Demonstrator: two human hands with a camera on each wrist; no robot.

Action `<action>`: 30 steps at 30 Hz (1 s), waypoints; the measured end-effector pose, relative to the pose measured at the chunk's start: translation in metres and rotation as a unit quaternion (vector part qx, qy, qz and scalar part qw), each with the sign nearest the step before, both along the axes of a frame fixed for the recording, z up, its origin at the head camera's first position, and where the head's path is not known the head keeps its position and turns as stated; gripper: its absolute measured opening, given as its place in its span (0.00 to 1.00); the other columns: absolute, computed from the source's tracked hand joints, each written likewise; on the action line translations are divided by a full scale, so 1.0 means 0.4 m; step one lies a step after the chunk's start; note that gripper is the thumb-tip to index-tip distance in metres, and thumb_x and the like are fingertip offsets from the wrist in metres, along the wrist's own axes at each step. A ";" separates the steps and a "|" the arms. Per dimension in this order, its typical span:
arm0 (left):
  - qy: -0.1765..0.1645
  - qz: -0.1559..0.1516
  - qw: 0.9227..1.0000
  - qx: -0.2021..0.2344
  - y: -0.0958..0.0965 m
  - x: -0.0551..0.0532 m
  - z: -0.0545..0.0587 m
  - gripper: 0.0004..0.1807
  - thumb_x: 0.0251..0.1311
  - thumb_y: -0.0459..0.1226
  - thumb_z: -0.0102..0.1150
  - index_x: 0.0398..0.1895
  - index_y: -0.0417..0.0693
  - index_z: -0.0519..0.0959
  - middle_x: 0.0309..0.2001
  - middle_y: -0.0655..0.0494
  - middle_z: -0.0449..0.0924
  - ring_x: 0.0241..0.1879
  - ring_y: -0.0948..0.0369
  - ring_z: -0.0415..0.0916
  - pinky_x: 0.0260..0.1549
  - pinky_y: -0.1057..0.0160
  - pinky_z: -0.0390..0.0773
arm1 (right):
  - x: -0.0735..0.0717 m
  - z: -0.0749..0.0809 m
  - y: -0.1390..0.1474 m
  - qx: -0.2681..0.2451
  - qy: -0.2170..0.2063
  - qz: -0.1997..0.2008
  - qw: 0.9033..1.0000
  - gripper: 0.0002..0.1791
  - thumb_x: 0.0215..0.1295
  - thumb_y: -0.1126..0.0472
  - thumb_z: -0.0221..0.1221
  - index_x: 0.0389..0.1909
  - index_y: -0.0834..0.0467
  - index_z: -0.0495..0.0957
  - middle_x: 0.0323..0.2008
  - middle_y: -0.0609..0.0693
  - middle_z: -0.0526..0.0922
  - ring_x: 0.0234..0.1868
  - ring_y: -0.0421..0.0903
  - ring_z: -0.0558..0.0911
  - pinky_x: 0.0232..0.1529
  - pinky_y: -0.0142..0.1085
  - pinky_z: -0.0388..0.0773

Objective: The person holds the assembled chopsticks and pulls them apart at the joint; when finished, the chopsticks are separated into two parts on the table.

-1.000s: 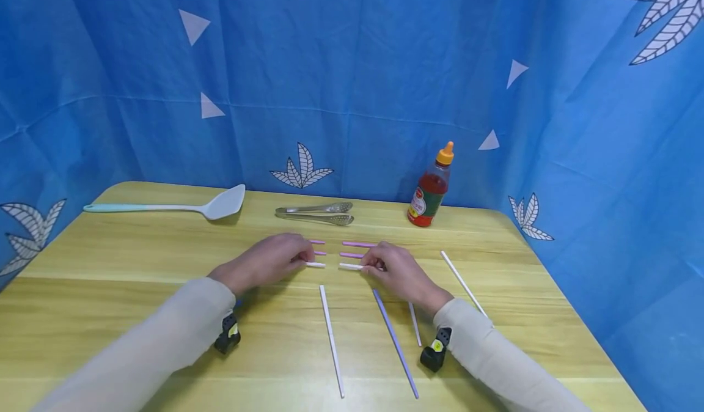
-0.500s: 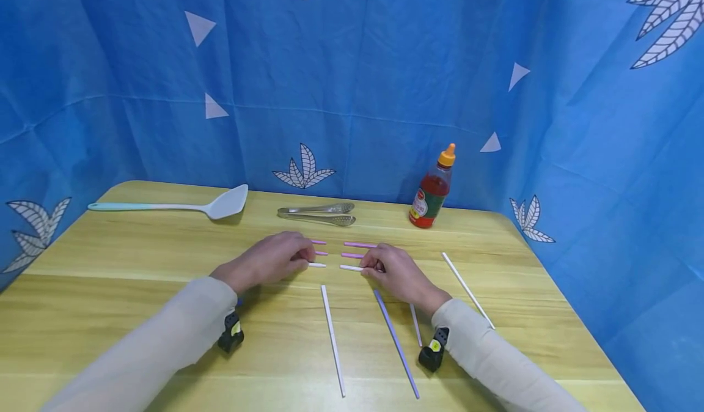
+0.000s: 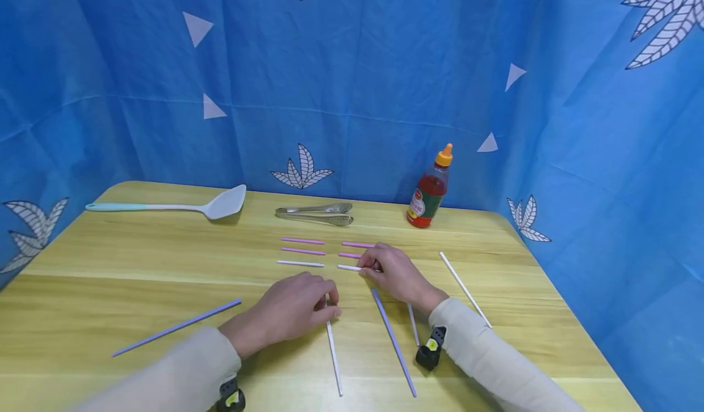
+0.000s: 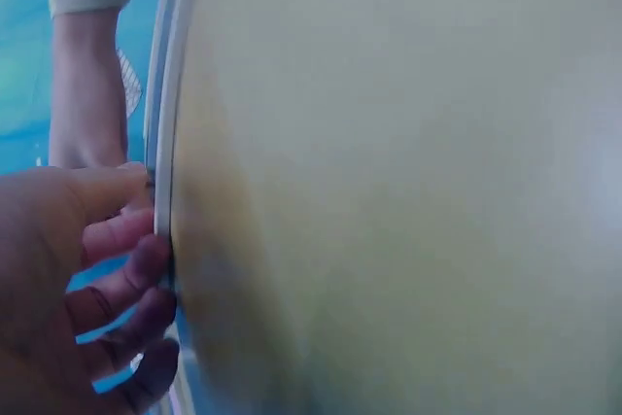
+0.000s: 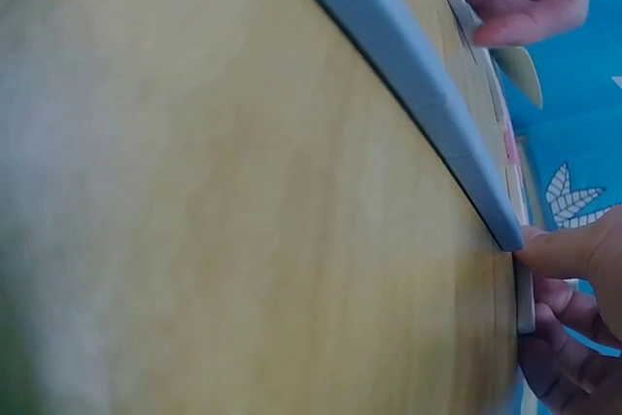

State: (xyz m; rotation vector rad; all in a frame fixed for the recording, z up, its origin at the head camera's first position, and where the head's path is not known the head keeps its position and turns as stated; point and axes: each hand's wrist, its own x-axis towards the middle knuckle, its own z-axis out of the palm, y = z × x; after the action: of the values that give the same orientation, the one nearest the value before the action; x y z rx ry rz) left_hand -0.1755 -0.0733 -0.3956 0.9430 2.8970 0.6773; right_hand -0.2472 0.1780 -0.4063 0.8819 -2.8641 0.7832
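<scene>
Left hand (image 3: 294, 308) pinches 1 white stick (image 3: 334, 360), right hand (image 3: 397, 275) a 2nd stick (image 3: 349, 268). Step, I judge: left-side pickup; next calls for level lifting.

No wording can be made out anywhere. The bottle (image 3: 428, 195) bears a green label (image 3: 431, 204) with a small red emblem above a pale patch and a yellow spot low down; its lettering is too small to read. The left camera (image 3: 230, 396) and the right camera (image 3: 429, 355), worn at the wrists, each carry a yellow sticker (image 3: 433, 344) with dark marks, too tiny to decipher. In the left wrist view, the right camera's sticker is blurred and equally illegible.
</scene>
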 end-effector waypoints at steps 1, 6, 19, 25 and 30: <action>0.006 0.001 1.000 -0.003 0.003 0.007 -0.003 0.08 0.72 0.48 0.71 0.42 0.56 0.85 0.32 0.67 0.79 0.36 0.67 0.73 0.35 0.62 0.75 | 0.000 0.000 0.000 0.000 0.000 -0.001 1.000 0.02 0.75 0.62 0.69 0.41 0.56 0.88 0.36 0.45 0.82 0.37 0.38 0.77 0.40 0.31 0.78; 0.035 0.002 0.999 -0.018 0.006 0.026 -0.008 0.09 0.68 0.47 0.74 0.40 0.58 0.83 0.32 0.67 0.77 0.34 0.66 0.71 0.33 0.64 0.72 | 0.000 -0.005 0.004 0.000 0.008 0.005 1.000 0.03 0.75 0.62 0.69 0.41 0.57 0.87 0.36 0.46 0.82 0.36 0.37 0.76 0.39 0.31 0.77; -0.008 -0.035 0.999 -0.012 -0.025 0.035 0.008 0.11 0.72 0.37 0.69 0.55 0.59 0.85 0.41 0.68 0.82 0.41 0.68 0.77 0.40 0.62 0.80 | 0.000 -0.005 0.006 0.000 0.009 0.004 1.000 0.04 0.76 0.61 0.69 0.41 0.57 0.87 0.36 0.46 0.82 0.36 0.38 0.76 0.39 0.32 0.76; -0.025 -0.042 0.999 -0.009 -0.071 0.046 0.013 0.11 0.70 0.39 0.72 0.52 0.60 0.84 0.41 0.69 0.82 0.43 0.68 0.78 0.42 0.60 0.81 | 0.003 -0.006 0.006 -0.001 0.006 0.000 1.000 0.03 0.75 0.61 0.69 0.41 0.57 0.87 0.35 0.45 0.82 0.36 0.38 0.76 0.38 0.32 0.76; -0.019 -0.033 0.999 -0.005 -0.128 0.064 0.007 0.10 0.68 0.40 0.75 0.49 0.60 0.84 0.40 0.71 0.80 0.40 0.69 0.76 0.40 0.61 0.80 | 0.002 0.000 0.004 0.000 0.000 0.002 1.000 0.04 0.76 0.60 0.68 0.42 0.57 0.87 0.36 0.45 0.82 0.36 0.38 0.76 0.40 0.32 0.76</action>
State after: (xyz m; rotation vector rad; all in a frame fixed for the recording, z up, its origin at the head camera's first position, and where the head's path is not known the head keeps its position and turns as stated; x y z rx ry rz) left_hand -0.1499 -0.1245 -0.3927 1.0101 2.8201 0.6675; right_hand -0.2463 0.1797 -0.4065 0.8868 -2.8629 0.7845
